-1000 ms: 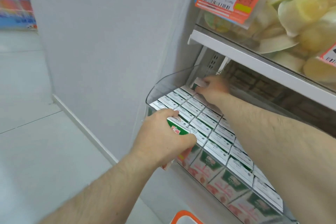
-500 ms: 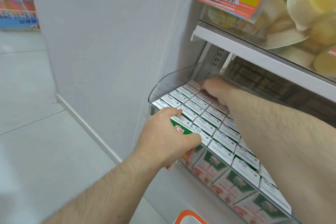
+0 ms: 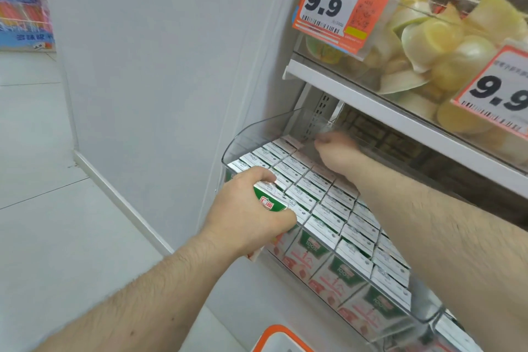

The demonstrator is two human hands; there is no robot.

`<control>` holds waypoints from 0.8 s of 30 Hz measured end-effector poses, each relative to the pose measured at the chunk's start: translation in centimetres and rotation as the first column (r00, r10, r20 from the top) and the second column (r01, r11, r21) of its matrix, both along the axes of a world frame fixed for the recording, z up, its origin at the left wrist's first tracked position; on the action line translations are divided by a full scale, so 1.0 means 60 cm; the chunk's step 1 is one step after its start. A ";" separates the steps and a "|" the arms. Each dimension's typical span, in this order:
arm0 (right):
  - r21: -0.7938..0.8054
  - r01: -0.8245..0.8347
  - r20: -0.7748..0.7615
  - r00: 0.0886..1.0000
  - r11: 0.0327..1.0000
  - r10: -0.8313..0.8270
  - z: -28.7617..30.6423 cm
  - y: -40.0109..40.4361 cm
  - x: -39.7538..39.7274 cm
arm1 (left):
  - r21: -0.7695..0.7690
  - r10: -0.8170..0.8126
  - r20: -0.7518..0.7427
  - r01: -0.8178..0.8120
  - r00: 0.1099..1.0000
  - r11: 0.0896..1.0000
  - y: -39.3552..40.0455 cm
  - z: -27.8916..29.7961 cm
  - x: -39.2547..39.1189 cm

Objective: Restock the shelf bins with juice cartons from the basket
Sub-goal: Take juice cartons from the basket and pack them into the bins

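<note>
since the earlier frames the right hand (image 3: 337, 151) has reached a little deeper toward the back of the bin (image 3: 257, 134), and the carton it was setting down a second ago no longer shows apart from the packed rows; the left hand (image 3: 245, 214) has hardly shifted. the view has tipped up slightly, so more of the price tag (image 3: 340, 6) shows.

the right forearm runs in from the lower right, over the cartons (image 3: 328, 208), under the upper shelf (image 3: 400, 120). the right hand is blurred at the back row, knuckles up, fingers curled down onto the carton tops; whether its grip holds anything or just presses, i cannot tell.

the left arm comes from the lower left. its grip is wrapped round one green and white carton (image 3: 268, 198), thumb on the near side, fingers over the top, the carton held upright at the front left corner of the bin, just over the front row and against the clear front wall.

the bin is clear plastic, nearly full, cartons standing in tight rows. an orange basket rim (image 3: 274, 336) shows at the bottom edge. bagged pale yellow fruit (image 3: 445, 46) sits on the upper shelf, behind a second tag (image 3: 500, 94).
</note>
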State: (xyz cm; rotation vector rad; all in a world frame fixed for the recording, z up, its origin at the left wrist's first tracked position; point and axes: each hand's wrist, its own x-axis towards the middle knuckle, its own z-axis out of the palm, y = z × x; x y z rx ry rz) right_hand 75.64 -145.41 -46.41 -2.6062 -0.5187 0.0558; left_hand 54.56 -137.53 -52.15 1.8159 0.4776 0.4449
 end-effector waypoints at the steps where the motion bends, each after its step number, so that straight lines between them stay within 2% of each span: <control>1: 0.068 -0.017 0.011 1.000 0.998 0.017 0.010 -0.014 -0.022 | 0.047 -0.003 0.049 0.001 0.999 0.999 -0.005 0.003 -0.007; 4: 0.312 -0.122 -0.084 0.984 0.942 0.155 0.047 -0.064 -0.120 | 0.075 -0.065 0.157 0.054 0.985 0.996 -0.022 0.016 -0.024; 6: 0.394 -0.232 -0.176 0.931 0.889 0.321 0.069 -0.095 -0.191 | 0.077 -0.104 0.190 0.091 0.976 0.993 -0.032 0.025 -0.032; 8: 0.379 -0.311 -0.269 0.864 0.872 0.425 0.076 -0.117 -0.246 | 0.102 -0.135 0.217 0.115 0.967 0.988 -0.041 0.028 -0.038; 10: 0.278 -0.360 -0.295 0.850 0.891 0.436 0.071 -0.127 -0.283 | 0.126 -0.162 0.247 0.134 0.955 0.983 -0.048 0.027 -0.039; 13: 0.177 -0.377 -0.228 0.883 0.909 0.411 0.058 -0.132 -0.305 | 0.145 -0.200 0.294 0.163 0.935 0.976 -0.055 0.024 -0.037; 16: 0.198 -0.341 -0.152 0.916 0.919 0.372 0.051 -0.137 -0.306 | 0.175 -0.182 0.326 0.130 0.928 0.976 -0.062 0.030 -0.037; 19: 0.253 -0.286 0.031 0.957 0.924 0.288 0.052 -0.145 -0.288 | 0.289 -0.159 0.337 0.059 0.928 0.956 -0.062 0.031 -0.033; 22: 0.197 -0.232 0.268 0.948 0.953 0.175 0.061 -0.147 -0.248 | 0.487 -0.055 0.159 -0.030 0.986 0.873 -0.043 0.018 -0.022; 24: 0.129 -0.213 0.352 0.923 0.969 0.156 0.057 -0.138 -0.205 | 0.580 0.008 0.016 -0.016 1.000 0.814 -0.034 0.004 -0.012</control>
